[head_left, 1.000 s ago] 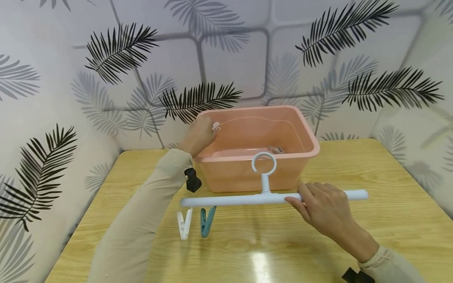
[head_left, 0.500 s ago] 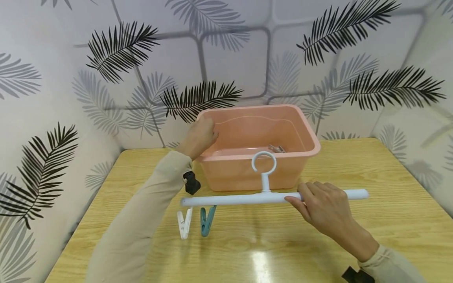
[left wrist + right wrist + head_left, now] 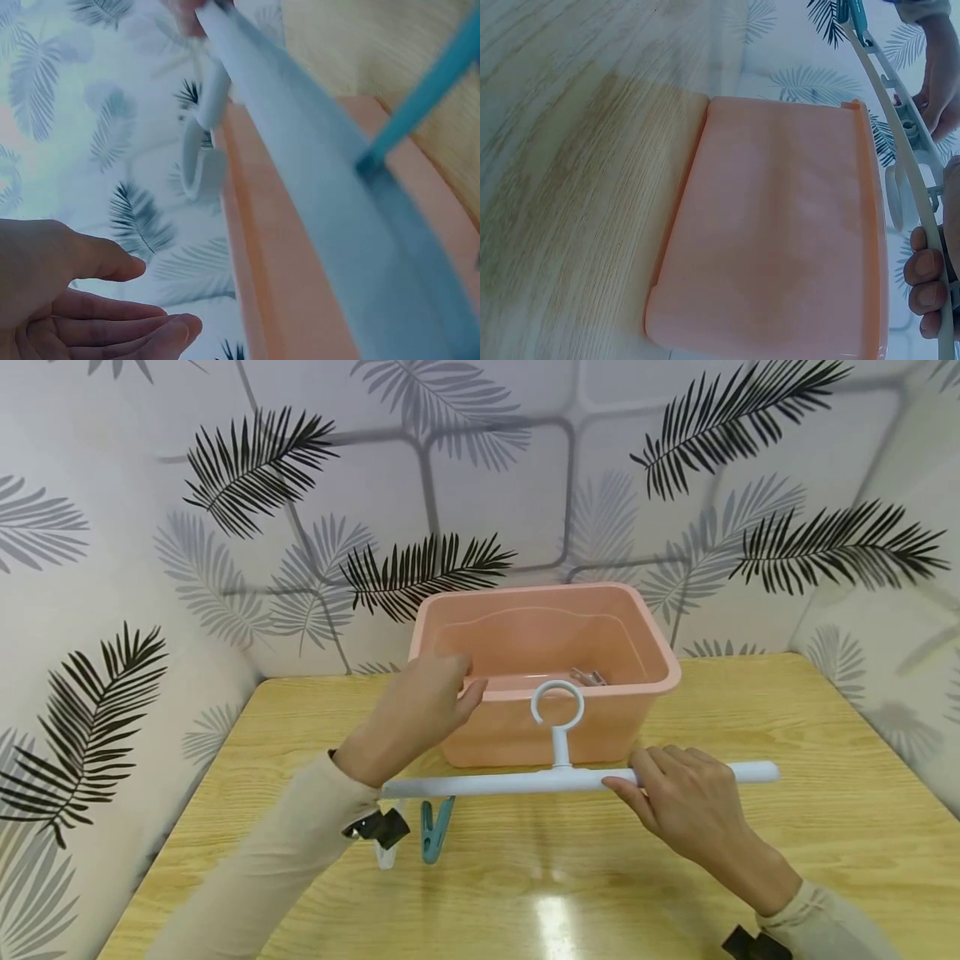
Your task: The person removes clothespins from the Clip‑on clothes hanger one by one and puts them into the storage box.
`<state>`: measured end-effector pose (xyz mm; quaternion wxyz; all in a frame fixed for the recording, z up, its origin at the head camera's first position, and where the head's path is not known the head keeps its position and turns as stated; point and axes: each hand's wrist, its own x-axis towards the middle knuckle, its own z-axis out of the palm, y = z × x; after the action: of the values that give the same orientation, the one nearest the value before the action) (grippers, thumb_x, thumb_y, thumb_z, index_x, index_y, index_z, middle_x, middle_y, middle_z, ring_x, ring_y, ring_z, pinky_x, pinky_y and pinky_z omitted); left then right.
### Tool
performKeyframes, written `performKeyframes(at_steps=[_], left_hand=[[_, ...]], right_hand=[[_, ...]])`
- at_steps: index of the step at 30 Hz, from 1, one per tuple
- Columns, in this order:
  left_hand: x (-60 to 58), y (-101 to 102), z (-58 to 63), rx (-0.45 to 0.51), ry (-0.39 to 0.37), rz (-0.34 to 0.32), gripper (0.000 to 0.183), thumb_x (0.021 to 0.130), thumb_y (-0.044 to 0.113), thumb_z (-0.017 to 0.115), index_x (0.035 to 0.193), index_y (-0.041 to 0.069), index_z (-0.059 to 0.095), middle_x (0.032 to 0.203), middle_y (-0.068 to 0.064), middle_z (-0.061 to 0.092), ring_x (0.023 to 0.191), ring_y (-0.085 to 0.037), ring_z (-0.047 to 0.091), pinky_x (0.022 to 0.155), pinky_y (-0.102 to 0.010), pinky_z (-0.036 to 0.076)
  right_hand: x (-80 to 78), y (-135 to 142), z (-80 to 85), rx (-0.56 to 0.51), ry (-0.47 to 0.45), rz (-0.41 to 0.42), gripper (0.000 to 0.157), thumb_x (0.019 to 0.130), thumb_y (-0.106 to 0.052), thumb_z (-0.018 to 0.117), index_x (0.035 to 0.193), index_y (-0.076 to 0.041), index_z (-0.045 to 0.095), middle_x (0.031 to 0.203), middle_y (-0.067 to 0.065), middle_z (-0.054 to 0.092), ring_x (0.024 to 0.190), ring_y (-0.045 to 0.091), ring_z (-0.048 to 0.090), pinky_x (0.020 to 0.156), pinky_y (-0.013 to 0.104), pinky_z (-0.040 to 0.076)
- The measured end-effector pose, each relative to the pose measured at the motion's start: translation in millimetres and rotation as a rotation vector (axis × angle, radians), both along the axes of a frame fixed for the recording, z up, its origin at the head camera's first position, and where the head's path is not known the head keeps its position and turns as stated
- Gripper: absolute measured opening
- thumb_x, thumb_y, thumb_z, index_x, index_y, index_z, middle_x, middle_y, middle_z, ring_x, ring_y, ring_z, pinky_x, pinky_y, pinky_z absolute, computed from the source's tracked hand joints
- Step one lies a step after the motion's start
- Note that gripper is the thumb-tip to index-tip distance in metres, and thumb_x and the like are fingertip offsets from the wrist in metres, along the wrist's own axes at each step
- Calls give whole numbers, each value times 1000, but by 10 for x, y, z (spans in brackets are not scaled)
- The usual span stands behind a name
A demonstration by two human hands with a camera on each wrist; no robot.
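My right hand [image 3: 686,802] grips the bar of a white clip hanger [image 3: 495,782] with a ring hook [image 3: 557,687], its fingers [image 3: 924,291] curled round the bar. A teal clothespin [image 3: 435,835] hangs under the bar's left part. Beside it hangs a white clothespin [image 3: 386,857], mostly hidden by my left wrist. My left hand [image 3: 416,718] is over the pink basin's [image 3: 495,739] front left rim. In the left wrist view, that hand [image 3: 90,292] has thumb and fingers apart, with nothing between them. A few clothespins [image 3: 589,677] lie inside the basin.
The basin stands at the back of a wooden table [image 3: 600,893], just behind the hanger. A leaf-patterned wall covering [image 3: 495,493] rises behind and along both sides of the table.
My left hand held a small white thing inside the basin at its left; now it has come back toward the hanger and holds nothing. My right hand and the hanger stay nearly still.
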<state>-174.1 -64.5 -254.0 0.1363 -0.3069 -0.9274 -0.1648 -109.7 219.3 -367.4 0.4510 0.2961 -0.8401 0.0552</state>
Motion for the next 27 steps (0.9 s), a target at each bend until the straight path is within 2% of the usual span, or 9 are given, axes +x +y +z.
performKeyframes(at_steps=[4,12,17,21,25,27], left_hand=[[299,-95,-24,9,70,-26,28,96,11,55,70,8,47,60,4,28,51,-8,27,49,-23,27],[621,-255,-168,16,177,0,23,93,14,64,74,7,54,62,1,50,51,-10,43,47,-24,39],[770,-312,-285,44,179,60,18,90,16,68,79,4,59,73,-5,63,55,-14,56,50,-26,47],[868,-355,-365,69,148,108,14,89,16,70,84,4,63,74,-5,65,58,-15,59,51,-26,47],[959,-378,-446,81,124,145,14,88,14,70,85,3,63,73,-5,65,54,-13,57,46,-22,42],[1006,-384,-496,83,114,161,16,88,14,70,83,2,61,68,-3,61,51,-10,50,44,-20,38]], right_hand=[[-16,-29,17,-17,41,13,55,101,-55,30,66,-12,35,55,-9,24,42,7,20,41,22,14],[-13,-100,115,-33,74,23,56,102,-54,28,65,-12,35,55,-9,23,43,6,19,41,21,13],[-27,-100,111,-36,74,24,56,102,-54,28,65,-12,35,55,-10,22,42,6,20,41,21,13],[-41,-85,88,-30,50,19,56,102,-55,28,66,-13,36,55,-9,23,41,7,21,40,21,13],[-40,-74,78,-11,13,8,55,101,-56,28,67,-14,37,54,-9,25,41,7,22,40,21,13],[-39,-73,79,-1,0,5,55,101,-56,28,67,-14,37,54,-8,26,41,7,23,40,21,14]])
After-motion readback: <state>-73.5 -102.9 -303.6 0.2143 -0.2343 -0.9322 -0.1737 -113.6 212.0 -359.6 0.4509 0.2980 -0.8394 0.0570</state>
